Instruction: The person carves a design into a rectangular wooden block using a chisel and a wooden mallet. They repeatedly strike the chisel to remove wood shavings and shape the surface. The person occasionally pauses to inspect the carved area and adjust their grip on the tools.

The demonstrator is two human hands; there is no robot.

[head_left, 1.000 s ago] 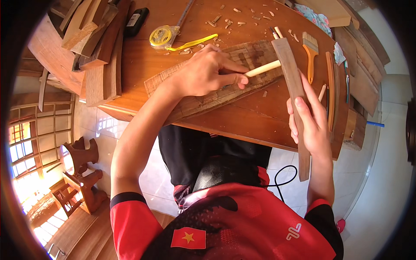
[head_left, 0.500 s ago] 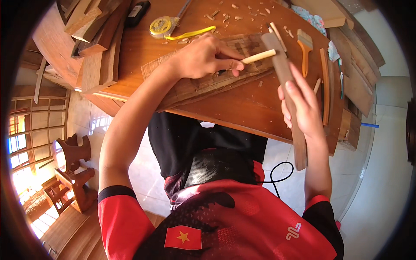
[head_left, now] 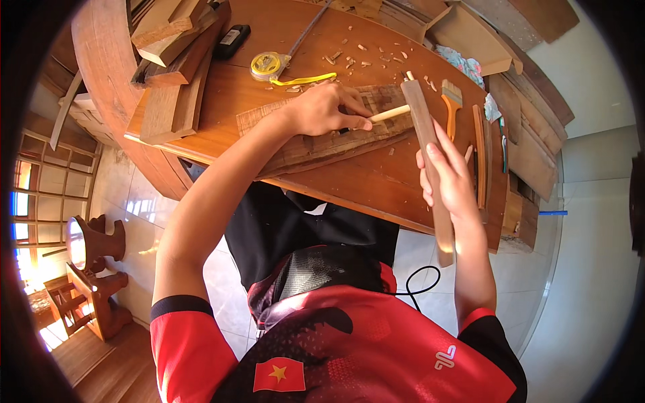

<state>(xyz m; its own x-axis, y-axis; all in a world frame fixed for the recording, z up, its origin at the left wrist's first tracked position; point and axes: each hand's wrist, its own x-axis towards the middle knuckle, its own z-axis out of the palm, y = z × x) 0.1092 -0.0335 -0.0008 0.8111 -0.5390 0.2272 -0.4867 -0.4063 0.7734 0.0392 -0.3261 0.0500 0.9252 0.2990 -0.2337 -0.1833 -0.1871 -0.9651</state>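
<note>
My left hand [head_left: 331, 111] is closed on a pale, round wooden stick [head_left: 391, 113] above the table. The stick's free end points right and meets the edge of a long brown wooden bar [head_left: 422, 121]; whether it touches cannot be told. My right hand [head_left: 449, 173] grips that bar, its fingers and thumb around the middle. The bar slants, its far end over the table and its near end past the table edge. Below my left hand lies a rough-grained wooden board [head_left: 289, 154]. A small dark piece beside my left fingertips is too hidden to name.
The brown table [head_left: 376, 195] carries wood shavings [head_left: 349, 62], a yellow tape measure [head_left: 269, 65], a black device [head_left: 232, 41] and a flat brush [head_left: 451, 111]. Stacked wood [head_left: 176, 84] stands at the far left. Wooden strips [head_left: 481, 158] and boards [head_left: 531, 121] lie at the right.
The whole view has shifted a little. Both hands keep their holds; the bar stands slightly more upright, and the stick's end has moved from over the bar to its left edge.
</note>
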